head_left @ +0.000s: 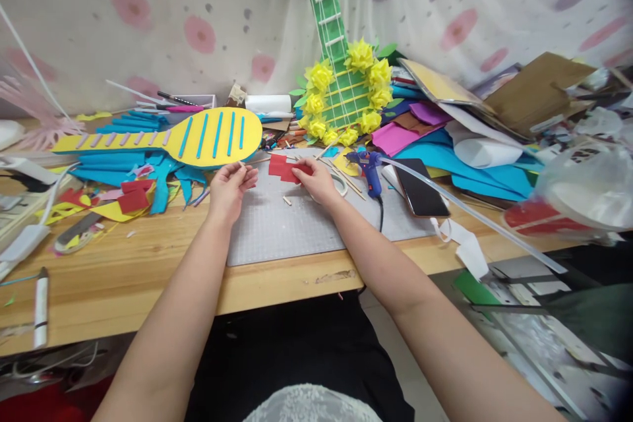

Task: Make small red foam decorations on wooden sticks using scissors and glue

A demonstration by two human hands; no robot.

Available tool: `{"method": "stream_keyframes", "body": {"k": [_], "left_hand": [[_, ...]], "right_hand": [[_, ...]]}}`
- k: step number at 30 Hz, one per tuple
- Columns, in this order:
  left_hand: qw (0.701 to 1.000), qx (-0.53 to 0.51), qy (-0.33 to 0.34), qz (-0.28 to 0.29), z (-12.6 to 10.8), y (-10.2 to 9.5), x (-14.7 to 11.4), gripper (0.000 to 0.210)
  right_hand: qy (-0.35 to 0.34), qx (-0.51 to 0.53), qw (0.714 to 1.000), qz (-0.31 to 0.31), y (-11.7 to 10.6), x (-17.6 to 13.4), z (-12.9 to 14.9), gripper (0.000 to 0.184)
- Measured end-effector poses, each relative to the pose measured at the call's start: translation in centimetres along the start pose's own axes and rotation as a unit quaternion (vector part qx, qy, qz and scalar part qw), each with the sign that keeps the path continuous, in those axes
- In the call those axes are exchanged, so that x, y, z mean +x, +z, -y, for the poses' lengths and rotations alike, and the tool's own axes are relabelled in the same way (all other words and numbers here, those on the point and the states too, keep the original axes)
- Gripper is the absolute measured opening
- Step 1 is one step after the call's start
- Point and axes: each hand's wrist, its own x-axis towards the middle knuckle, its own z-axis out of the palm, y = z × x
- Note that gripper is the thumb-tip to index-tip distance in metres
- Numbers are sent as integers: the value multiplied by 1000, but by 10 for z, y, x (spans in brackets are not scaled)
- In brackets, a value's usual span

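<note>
Over the grey cutting mat (277, 231), the thumb and fingers of my right hand (316, 179) pinch the right edge of a small piece of red paper (281, 168). My left hand (231, 186) is to the left of it, thumb and fingertips pressed together on something small and pale that I cannot make out. Close by lies a yellow paddle-shaped craft piece (217, 135) with blue strips. A roll of tape (341, 184), partly hidden by my right hand, and thin wooden sticks (353, 186) lie on the mat.
A blue glue gun (370, 173) with a long clear glue stick and a black phone (420, 188) are on the right. Behind stands a green paper guitar (341, 89) with yellow flowers. Coloured paper scraps (133, 198) cover the left; a bagged cup (554, 211) sits far right.
</note>
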Motion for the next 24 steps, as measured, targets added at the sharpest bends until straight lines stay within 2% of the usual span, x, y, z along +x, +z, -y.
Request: {"method": "stream_keyframes", "body": {"k": [4,7,13,18,21,24], "left_hand": [[997,44,52,-32,-8,-6,4,17],[991,92,88,-50,-8,-10,6,20],[985,135,103,44,2,-6,-2,25],[980,141,65,122,4,-1,-11,28],[978,149,48,136,5,-2,-10,29],[984,130,60,106,4,-7,-2,30]], "right_hand": [[-31,-49,998,-23,-1,0,-1,20],[-44,-66,997,-17,-1,-2,3,19],[-58,-67,996,0,1,-2,2,19],[-58,-74,996,-3,1,-3,3,19],[-58,-78,995,1,2,-4,5,18],[-57,-85,995,-2,1,-3,4,18]]}}
